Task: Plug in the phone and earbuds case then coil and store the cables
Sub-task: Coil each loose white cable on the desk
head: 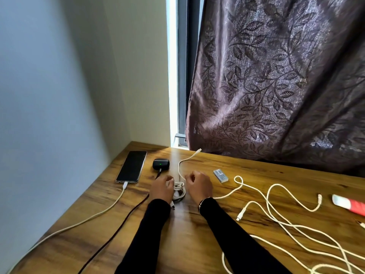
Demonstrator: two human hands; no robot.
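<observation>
Wood-grain tabletop carries 2 hands: left hand and right hand curl around a braided white cable coil between them. Left of the grip lie a plugged-in glossy black phone and rounded black earbuds case; loose white cables sprawl right.

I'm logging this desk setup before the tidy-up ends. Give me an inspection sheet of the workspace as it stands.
Surface: wooden table, wood-grain top.
Job's things: phone with white cable plugged in; earbuds case, green light on, dark cable attached.
Clutter: small clear box; red and white item at right edge.
Hands: left hand and right hand curled round a white coil.
Cables: loose white cables sprawled right.
Surroundings: leaf-patterned curtain, window strip, wall.
</observation>
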